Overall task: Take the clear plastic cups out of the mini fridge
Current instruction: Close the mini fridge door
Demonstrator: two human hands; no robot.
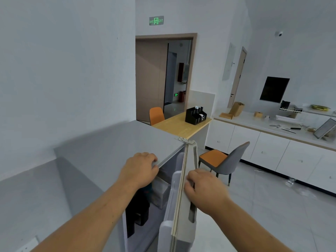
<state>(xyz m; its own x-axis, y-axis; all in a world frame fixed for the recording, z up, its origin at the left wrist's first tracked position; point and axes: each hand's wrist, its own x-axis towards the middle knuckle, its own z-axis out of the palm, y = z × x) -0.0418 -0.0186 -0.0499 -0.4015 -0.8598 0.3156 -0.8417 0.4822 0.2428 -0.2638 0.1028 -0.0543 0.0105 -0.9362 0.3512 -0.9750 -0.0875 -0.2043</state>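
- Fingers point(189, 180) of the right hand point(205, 186) curl round the open mini fridge point(101, 153) door point(183, 200) edge; left hand point(140, 168) fingers hook over the fridge's top front lip.
- Cups aren't visible inside; being thin plastic, they're likely light and crushable, so hold them gently by the sides.
- Sign point(156, 20) far above the fridge reads "EXIT".

Two bare forearms — no sleeves, rings, watch.
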